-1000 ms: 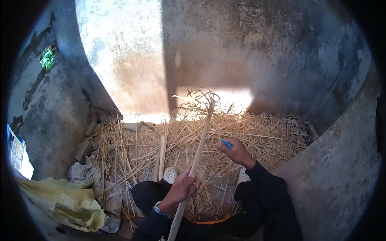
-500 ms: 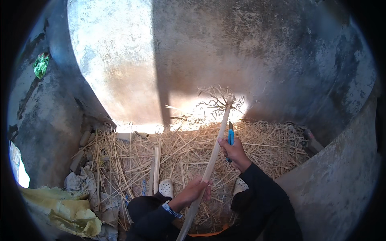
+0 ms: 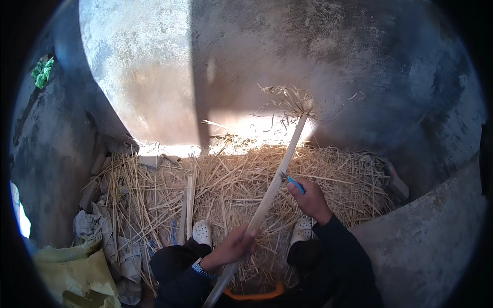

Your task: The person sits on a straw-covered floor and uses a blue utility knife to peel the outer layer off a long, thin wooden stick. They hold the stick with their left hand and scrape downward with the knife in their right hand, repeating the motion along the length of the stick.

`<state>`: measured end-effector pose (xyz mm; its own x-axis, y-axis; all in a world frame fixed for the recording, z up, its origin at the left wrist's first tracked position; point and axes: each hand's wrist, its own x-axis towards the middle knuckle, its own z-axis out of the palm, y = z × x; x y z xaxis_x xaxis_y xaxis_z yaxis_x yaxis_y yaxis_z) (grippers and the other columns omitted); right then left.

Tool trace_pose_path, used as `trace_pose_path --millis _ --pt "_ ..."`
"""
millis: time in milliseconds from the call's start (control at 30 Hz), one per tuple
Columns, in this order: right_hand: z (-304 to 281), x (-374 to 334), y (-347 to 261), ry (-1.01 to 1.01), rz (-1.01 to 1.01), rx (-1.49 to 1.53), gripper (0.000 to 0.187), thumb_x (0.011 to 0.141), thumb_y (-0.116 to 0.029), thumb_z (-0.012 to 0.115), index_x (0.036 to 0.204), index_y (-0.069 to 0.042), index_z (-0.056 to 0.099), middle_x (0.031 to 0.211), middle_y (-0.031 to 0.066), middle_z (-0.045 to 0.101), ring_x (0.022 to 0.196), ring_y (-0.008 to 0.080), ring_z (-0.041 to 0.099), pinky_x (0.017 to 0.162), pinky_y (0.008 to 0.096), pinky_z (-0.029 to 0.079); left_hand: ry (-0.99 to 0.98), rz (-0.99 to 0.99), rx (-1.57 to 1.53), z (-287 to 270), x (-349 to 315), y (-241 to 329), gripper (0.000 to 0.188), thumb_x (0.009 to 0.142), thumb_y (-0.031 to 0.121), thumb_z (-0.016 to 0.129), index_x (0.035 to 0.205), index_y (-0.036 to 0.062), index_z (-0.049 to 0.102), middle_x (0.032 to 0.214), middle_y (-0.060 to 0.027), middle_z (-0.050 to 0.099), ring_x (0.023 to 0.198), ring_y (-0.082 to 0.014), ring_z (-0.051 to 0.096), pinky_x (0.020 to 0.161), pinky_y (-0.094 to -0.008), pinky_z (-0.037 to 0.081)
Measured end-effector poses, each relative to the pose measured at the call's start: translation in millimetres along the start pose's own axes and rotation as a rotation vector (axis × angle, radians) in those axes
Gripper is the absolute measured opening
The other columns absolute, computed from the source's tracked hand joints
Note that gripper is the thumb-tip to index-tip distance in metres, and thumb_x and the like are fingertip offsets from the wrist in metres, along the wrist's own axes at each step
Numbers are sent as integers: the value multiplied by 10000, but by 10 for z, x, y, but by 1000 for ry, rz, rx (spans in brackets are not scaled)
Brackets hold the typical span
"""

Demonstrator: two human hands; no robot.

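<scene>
Pale stick (image 3: 272, 186) in left hand (image 3: 233, 247), right hand (image 3: 311, 200) higher around knife (image 3: 296, 185)

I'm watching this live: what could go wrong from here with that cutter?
First, the blue cutter in the right grip is at the pale stick, farther up it than the left grip; a slip down the stick might reach those fingers.
Second, only the left grip visibly holds the stick, so it could twist under the blade.
Third, if dropped, the cutter could get lost in the loose straw.
</scene>
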<state>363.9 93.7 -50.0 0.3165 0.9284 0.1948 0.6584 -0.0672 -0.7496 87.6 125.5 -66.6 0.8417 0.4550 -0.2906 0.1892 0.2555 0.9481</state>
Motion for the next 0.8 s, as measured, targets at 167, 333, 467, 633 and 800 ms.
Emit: trace_pose_path --millis 167,333,467,633,800 --pt "80 -92 -134 -31 -91 -302 597 831 -674 563 687 -95 593 553 109 546 531 286 611 512 424 450 60 -52 -31 -41 -50 161 295 1045 351 391 1040 64 461 663 -3 524 517 -90 539 497 -239 458" --pt "43 -89 -149 17 -121 -426 639 793 -718 574 638 -97 573 515 86 532 480 269 593 477 418 440 31 -85 123 -61 -101 245 362 1024 400 439 904 65 509 611 -6 553 506 -98 567 499 -248 467" --pt "103 -111 -133 -34 -143 -433 674 784 -745 558 609 -95 576 509 81 532 469 264 589 465 409 438 94 -113 371 -49 -147 290 408 998 429 496 866 55 595 610 -18 579 514 -95 582 485 -273 462" --pt "158 -140 -180 -75 -162 -399 694 780 -761 547 585 -96 575 497 84 520 456 268 581 458 403 435 195 87 330 17 -115 153 370 991 395 532 959 41 632 641 -8 577 567 -71 562 526 -261 443" --pt "187 -160 -195 -47 -188 -397 689 774 -747 568 559 -92 557 473 95 497 448 282 573 451 403 427 208 106 223 -15 -38 58 311 989 348 552 976 42 602 677 11 568 595 -60 559 547 -248 447"
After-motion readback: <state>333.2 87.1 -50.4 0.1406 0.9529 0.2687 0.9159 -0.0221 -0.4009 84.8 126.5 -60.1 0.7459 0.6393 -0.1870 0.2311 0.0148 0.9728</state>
